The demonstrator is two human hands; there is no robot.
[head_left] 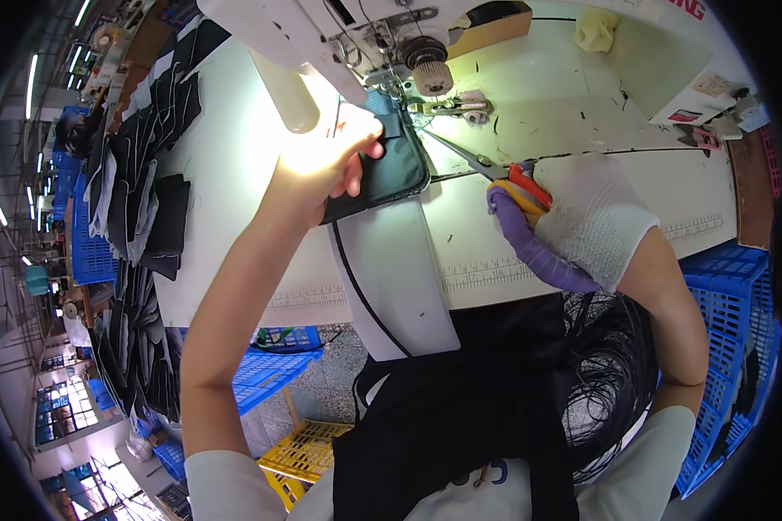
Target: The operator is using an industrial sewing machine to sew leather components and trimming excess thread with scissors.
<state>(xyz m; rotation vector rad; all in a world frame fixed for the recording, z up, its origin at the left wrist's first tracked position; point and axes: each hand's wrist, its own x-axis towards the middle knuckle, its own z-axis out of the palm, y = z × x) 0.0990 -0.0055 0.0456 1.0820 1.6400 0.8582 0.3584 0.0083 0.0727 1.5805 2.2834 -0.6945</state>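
Black apron (460, 391) fills the bottom centre. At upper centre, the dark pouch (395, 169) lies beneath the machine (369, 39); my left hand (328, 161) rests bent-fingered on it, though glare hides whether it pinches. I'd best press flat, keeping the scissors (521, 198), gripped in my gloved right hand (593, 208), off its edge.

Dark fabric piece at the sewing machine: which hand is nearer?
Left. The left hand is on the fabric piece; the right hand, holding scissors, is off to its right.
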